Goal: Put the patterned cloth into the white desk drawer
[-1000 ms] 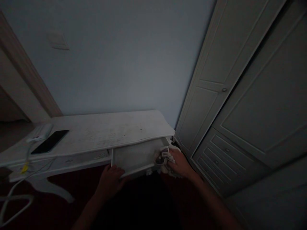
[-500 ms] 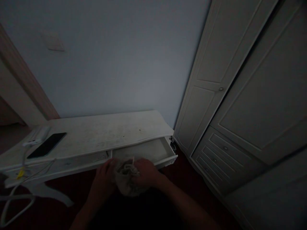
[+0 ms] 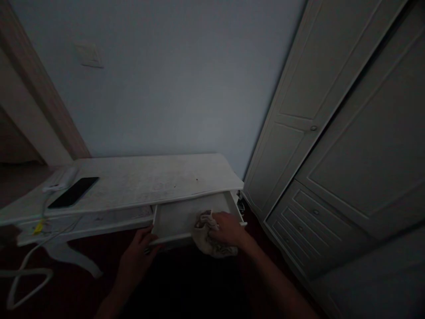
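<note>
A white drawer (image 3: 177,217) is pulled out from the white table (image 3: 159,175), and its visible floor is bare. My left hand (image 3: 137,254) is closed on the drawer's front left corner, fingers on the edge and thumb below. In my right hand (image 3: 229,228) is a bunched light cloth (image 3: 205,237). It is over the right part of the drawer's front edge, and its lower folds hang down outside. My right fingertips are partly hidden in the cloth.
A dark phone (image 3: 73,192) lies on the table's left side, near a white power strip (image 3: 61,178). A white cable (image 3: 31,257) with a yellow tag (image 3: 39,227) hangs down at the left. A white wardrobe (image 3: 338,146) stands to the right.
My hands were together around the cloth in front of the drawer. My left hand has left it for the drawer's corner, while my right hand has carried the cloth rightward.
</note>
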Available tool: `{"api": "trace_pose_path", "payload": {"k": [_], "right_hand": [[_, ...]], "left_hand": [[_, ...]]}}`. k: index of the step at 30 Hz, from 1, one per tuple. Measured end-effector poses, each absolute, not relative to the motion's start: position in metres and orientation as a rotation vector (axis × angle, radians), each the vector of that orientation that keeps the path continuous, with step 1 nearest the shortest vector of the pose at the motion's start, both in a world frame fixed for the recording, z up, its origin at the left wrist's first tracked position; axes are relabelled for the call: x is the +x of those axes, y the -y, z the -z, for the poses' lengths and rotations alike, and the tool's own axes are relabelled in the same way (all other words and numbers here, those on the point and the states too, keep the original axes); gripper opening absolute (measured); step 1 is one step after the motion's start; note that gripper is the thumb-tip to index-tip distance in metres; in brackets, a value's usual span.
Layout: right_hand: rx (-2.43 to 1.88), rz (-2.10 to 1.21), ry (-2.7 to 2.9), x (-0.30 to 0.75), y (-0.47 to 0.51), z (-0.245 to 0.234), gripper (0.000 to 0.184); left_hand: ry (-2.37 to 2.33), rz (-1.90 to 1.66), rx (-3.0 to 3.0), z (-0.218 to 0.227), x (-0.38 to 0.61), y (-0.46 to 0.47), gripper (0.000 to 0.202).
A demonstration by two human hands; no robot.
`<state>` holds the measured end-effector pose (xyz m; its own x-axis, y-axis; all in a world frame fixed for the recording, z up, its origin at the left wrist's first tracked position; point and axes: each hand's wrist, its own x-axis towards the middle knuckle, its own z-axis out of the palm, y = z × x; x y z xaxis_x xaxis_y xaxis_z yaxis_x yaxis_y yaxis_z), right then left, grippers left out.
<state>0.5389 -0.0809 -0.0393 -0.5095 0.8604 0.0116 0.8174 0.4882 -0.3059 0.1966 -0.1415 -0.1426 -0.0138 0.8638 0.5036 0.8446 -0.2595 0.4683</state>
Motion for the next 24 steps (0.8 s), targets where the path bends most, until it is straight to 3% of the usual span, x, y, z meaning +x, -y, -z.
{"api": "trace_pose_path", "payload": {"k": [5, 9, 15, 19, 24], "right_hand": [[-1.116, -0.234, 2.752, 0.413, 0.096, 0.059, 0.070], [-1.010, -0.090, 2.757, 0.380, 0.103, 0.067, 0.071], [-1.059, -0.156, 2.741, 0.467, 0.110, 0.080, 0.068], [-1.301, -0.236, 2.601, 0.542, 0.121, 0.089, 0.057], [-1.498, -0.188, 2.324, 0.625, 0.131, 0.108, 0.067]], "left_hand": [[-1.867, -1.162, 2.030, 0.146, 0.191, 0.146, 0.043], [-1.848, -1.148, 1.915, 0.158, 0.179, 0.143, 0.046], [-1.766, -1.194, 2.296, 0.168, 0.178, 0.139, 0.051], [-1.830, -0.962, 2.629, 0.165, 0.184, 0.135, 0.041], [-1.687, -0.715, 2.814, 0.145, 0.224, 0.124, 0.049]]}}
